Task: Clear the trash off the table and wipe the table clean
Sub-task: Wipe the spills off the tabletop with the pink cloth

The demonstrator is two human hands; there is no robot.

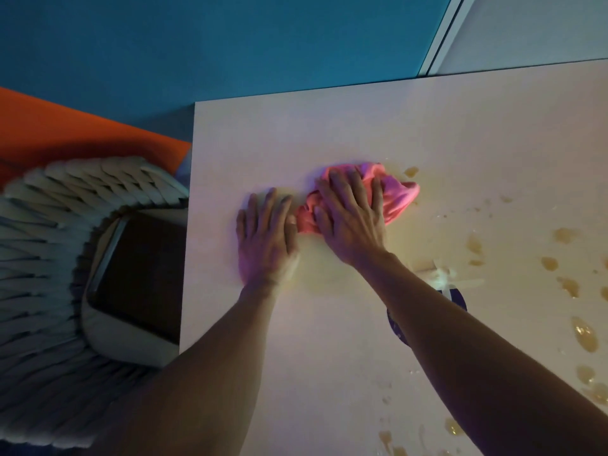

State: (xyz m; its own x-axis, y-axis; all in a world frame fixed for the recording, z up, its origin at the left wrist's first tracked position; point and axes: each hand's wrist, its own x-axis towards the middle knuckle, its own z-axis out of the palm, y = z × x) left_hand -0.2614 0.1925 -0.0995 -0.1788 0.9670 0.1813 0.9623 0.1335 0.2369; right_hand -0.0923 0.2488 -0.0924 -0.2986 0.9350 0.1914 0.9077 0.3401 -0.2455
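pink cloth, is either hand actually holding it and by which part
The right hand presses on the bunched pink cloth, fingers spread over its near-left part, not lifting it. The left hand lies flat on the table beside it, holding nothing.

Pink cloth (391,192) — amber spills (584,334) on pale table (296,133), blue wall (197,44).

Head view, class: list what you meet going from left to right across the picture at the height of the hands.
Fringed rug → bin → left hand flat on the table → right hand pressing the pink cloth → brown spills.
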